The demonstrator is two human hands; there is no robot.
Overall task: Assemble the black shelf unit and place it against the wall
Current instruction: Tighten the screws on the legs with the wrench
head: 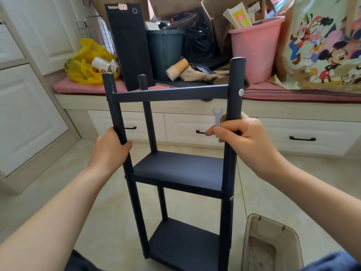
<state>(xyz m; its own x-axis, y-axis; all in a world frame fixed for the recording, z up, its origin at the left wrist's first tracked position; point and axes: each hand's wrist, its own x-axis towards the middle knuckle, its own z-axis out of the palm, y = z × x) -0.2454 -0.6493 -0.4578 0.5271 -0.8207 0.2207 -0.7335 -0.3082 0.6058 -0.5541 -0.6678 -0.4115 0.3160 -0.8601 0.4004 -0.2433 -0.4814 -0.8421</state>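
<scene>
L hand (112, 147) grips shelf unit (178, 169) front-left post; R hand (244, 133) grips right post w/ small wrench (216, 116).

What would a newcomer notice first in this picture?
The black shelf unit is upright in the centre, its front posts gripped by the left hand and the right hand, which also pinches a small wrench. Behind, on the bench, a pink bucket and a yellow bag stand out.
</scene>
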